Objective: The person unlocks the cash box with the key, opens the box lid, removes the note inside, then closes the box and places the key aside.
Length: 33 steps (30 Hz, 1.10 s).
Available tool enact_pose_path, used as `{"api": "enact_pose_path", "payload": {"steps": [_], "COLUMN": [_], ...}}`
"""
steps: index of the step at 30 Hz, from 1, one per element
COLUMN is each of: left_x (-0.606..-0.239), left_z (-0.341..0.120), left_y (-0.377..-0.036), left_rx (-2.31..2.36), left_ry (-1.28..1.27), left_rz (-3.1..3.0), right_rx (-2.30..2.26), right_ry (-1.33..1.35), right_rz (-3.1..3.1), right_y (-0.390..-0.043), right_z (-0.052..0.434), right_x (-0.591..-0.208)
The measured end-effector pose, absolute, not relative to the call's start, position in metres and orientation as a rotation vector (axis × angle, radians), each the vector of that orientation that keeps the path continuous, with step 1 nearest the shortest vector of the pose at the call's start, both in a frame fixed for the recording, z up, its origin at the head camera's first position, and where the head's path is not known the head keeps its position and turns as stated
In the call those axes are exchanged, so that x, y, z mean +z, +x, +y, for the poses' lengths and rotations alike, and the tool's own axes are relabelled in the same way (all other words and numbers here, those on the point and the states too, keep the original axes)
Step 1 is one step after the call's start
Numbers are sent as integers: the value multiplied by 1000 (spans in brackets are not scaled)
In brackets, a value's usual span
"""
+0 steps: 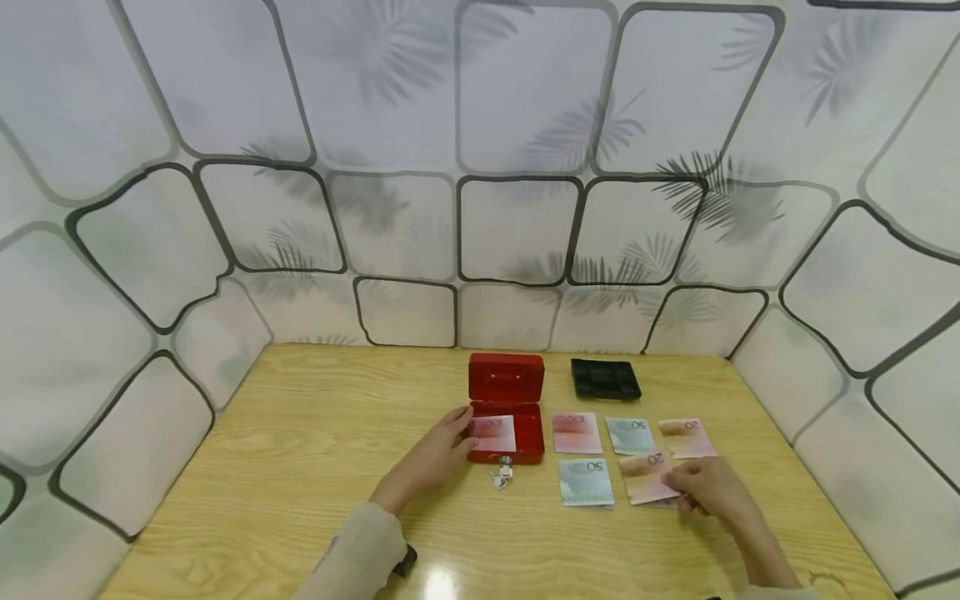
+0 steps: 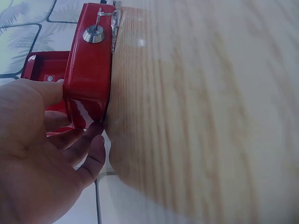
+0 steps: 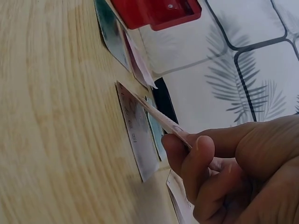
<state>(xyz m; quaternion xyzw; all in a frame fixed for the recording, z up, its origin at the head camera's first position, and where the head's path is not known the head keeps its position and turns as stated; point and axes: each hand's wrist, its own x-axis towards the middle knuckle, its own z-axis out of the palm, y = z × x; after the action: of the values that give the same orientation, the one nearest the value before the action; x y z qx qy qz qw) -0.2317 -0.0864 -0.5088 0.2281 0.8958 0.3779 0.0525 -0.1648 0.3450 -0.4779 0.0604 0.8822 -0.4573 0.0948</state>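
- The wooden tabletop (image 1: 300,467) is carrying everything, with patterned white panels standing around its far and side edges.
- The red cash box (image 1: 507,407) is sitting open near the middle of the tabletop, its lid standing upright at the back and a pink 100 note (image 1: 495,433) lying inside it.
- The black coin tray (image 1: 604,378) is lying to the right of the box lid, apart from it, near the back edge.
- The left hand (image 1: 442,454) is reaching to the front left corner of the cash box; in the left wrist view its thumb is pressing on the box's upper edge and its fingers (image 2: 88,144) are curling under the rounded corner, so it is gripping the box.
- The right hand (image 1: 708,487) is resting at the right front of the tabletop, its thumb and forefinger pinching the near end of a 20 note (image 1: 647,477) and lifting that end off the wood, as the right wrist view is showing.
- Four more notes are lying flat: a second pink 100 note (image 1: 576,432) just right of the box, a green 50 note (image 1: 630,435) beside it, a pinkish note (image 1: 686,438) farthest right, and another 50 note (image 1: 586,482) in the near row, left of the pinched one.
- A small key set (image 1: 501,475) is hanging from the lock at the box's front, touching the tabletop.
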Motion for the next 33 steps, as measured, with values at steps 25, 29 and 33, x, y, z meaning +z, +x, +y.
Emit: {"api": "enact_pose_path", "payload": {"steps": [25, 29, 33], "left_x": [-506, -507, -507], "left_z": [-85, -85, -86], "left_y": [-232, -232, -231], "left_rx": [1135, 1132, 1127], "left_ry": [632, 628, 632], "left_rz": [2700, 2702, 2701], "right_rx": [-1054, -1035, -1047], "right_ry": [242, 241, 258], "right_rz": [2845, 2854, 2850], "right_y": [-164, -163, -162], "right_z": [335, 335, 335], "right_x": [-487, -489, -491]}}
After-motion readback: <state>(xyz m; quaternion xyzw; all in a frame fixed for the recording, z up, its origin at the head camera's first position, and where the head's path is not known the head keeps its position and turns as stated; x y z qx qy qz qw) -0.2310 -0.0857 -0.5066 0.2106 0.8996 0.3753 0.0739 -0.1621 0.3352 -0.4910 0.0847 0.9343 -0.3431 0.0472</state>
